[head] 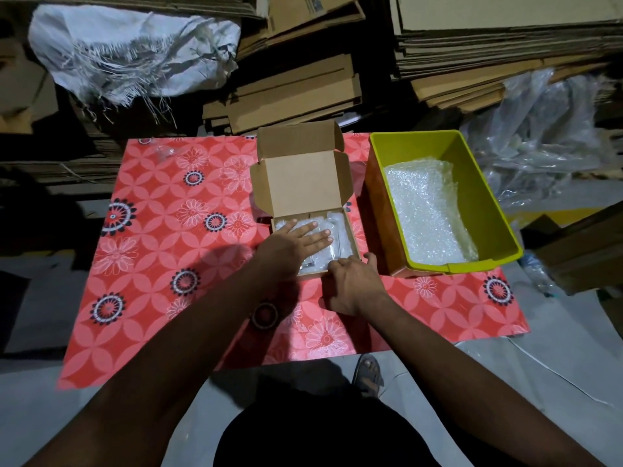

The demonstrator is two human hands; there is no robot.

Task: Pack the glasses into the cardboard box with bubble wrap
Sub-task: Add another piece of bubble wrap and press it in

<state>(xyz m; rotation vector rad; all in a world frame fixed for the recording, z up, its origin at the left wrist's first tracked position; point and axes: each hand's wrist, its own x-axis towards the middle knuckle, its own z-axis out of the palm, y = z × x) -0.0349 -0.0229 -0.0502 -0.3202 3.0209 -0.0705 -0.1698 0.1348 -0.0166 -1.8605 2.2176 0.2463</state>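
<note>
Glasses (312,259) are lying inside the box (303,183), under bubble wrap (337,227), only faintly visible. We are pressing our left hand (290,246) flat on the wrap, fingers straight, while our right hand (352,286) is curling around the box's near corner. We are judging them light and fragile, best held by the padded bundle, not the frame. More wrap is lying in the bin (485,183) right of the box.

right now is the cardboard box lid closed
No, the cardboard box lid stands open while the left hand presses flat on the bubble wrap inside.
</note>
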